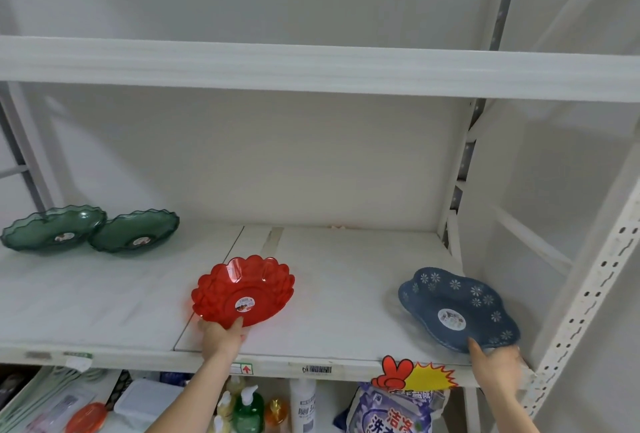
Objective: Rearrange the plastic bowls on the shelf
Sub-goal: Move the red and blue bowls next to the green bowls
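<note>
The red bowl (pixel 243 291) is sitting mid-shelf (pixel 346 294), the left hand (pixel 221 330) gripping its near rim. Right of it, the right hand (pixel 495 361) is grasping the blue bowl (pixel 457 308). Two green bowls (pixel 93 233) are lying far left, touching.

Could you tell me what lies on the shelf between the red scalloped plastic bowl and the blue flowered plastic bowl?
Nothing: in the head view, only bare white shelf board separates the red scalloped plastic bowl from the blue flowered plastic bowl.

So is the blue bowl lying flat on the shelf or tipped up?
Tipped. The blue bowl is tilted with its inside facing the camera, its near rim gripped by the right hand.
</note>
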